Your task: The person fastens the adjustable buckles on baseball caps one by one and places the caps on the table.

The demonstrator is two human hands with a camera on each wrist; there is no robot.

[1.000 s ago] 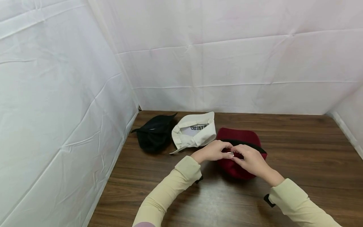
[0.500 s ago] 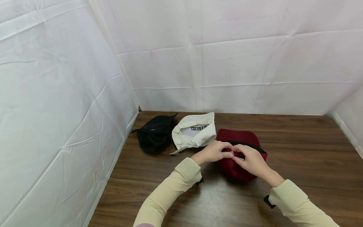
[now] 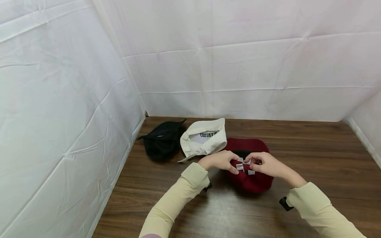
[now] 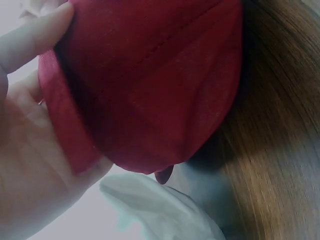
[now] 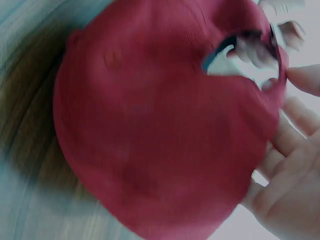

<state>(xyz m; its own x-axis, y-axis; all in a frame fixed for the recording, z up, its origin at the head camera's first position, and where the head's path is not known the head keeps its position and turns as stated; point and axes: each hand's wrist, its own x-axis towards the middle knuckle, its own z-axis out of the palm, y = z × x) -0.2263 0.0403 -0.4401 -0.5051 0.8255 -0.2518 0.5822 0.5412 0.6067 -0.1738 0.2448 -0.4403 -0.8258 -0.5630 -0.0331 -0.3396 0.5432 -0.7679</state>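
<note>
A dark red cap [image 3: 248, 183] lies on the table with its inside facing up, in the head view. My left hand [image 3: 221, 160] holds its edge from the left, thumb over the fabric in the left wrist view. From the right, my right hand [image 3: 266, 164] pinches the cap's red back strap [image 5: 281, 70] between thumb and fingers. A small silver-white buckle-like piece [image 3: 239, 167] shows between the hands, with other pale bits beside it. The crown [image 4: 165, 100] fills much of the left wrist view. Some of the right fingers are hidden behind the cap in the right wrist view.
A white cap [image 3: 215, 145] with dark lettering inside lies just left of the red cap. Farther left is a black cap [image 3: 162, 145]. White sheeting [image 3: 202, 66] walls the back and sides of the brown wooden table [image 3: 143, 195].
My hands have parted from nearly touching fingertips; the right hand moved rightward. The red cap has shifted and turned slightly, and its strap and silver-white piece now show between the hands.
</note>
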